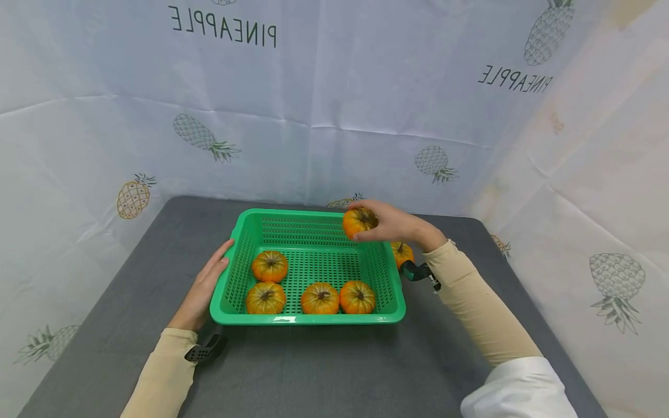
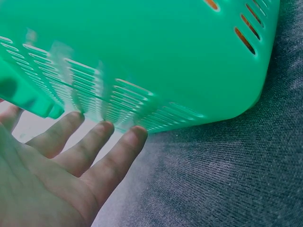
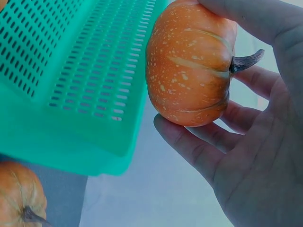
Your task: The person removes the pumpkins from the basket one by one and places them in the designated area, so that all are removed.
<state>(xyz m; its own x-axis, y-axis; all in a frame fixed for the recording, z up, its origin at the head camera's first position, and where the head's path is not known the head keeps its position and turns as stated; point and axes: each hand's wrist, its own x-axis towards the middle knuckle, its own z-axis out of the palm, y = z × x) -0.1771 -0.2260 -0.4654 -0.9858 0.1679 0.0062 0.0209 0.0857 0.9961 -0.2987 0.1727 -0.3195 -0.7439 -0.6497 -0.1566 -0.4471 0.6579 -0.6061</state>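
A small orange pumpkin [image 1: 359, 223] is held between the thumb and fingers of my right hand [image 1: 391, 222], above the far right corner of a green plastic basket [image 1: 308, 319]. The right wrist view shows that pumpkin [image 3: 191, 66] close up, its dark stem turned toward the palm. My left hand [image 1: 205, 288] rests against the basket's left side; in the left wrist view its straight fingers [image 2: 116, 163] touch the slotted wall. Inside the basket lie several pumpkins: two at the left, one near front centre [image 1: 320, 298] and one to its right [image 1: 358, 297].
Another pumpkin [image 1: 402, 254] sits on the grey table [image 1: 313, 371] just outside the basket's right wall, partly hidden by the right arm. A white cloth [image 1: 366, 75] printed with pineapples hangs behind the table and along its sides.
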